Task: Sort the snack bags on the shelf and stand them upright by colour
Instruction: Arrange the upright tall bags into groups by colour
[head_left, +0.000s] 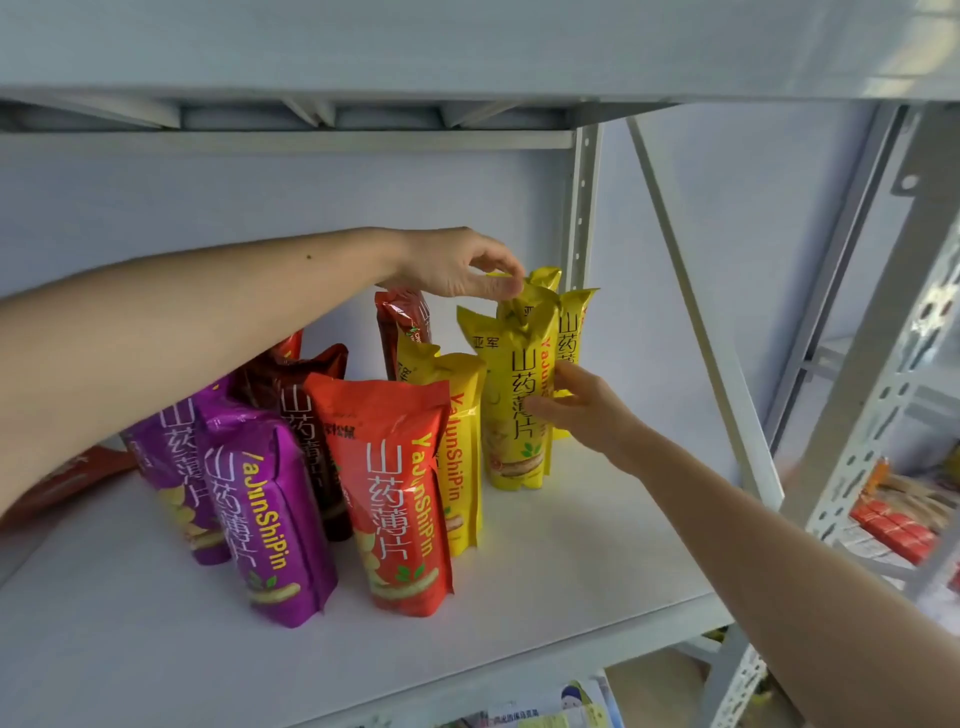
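Snack bags stand on a white shelf (545, 561). My left hand (457, 265) pinches the crumpled top of an upright yellow bag (511, 400) at the back right. My right hand (582, 408) holds that bag's right side at mid height. A second yellow bag (574, 332) stands just behind it, and a third yellow bag (460, 447) stands in front to the left. An orange-red bag (400, 493) and two purple bags (265, 525) (166, 457) stand toward the front. Two dark brown bags (306, 415) (402, 322) stand behind them.
A red bag (67, 480) lies flat at the shelf's left, partly under my left arm. The shelf's white upright post (584, 208) stands right behind the yellow bags. A neighbouring rack (904, 514) at the right holds red packets.
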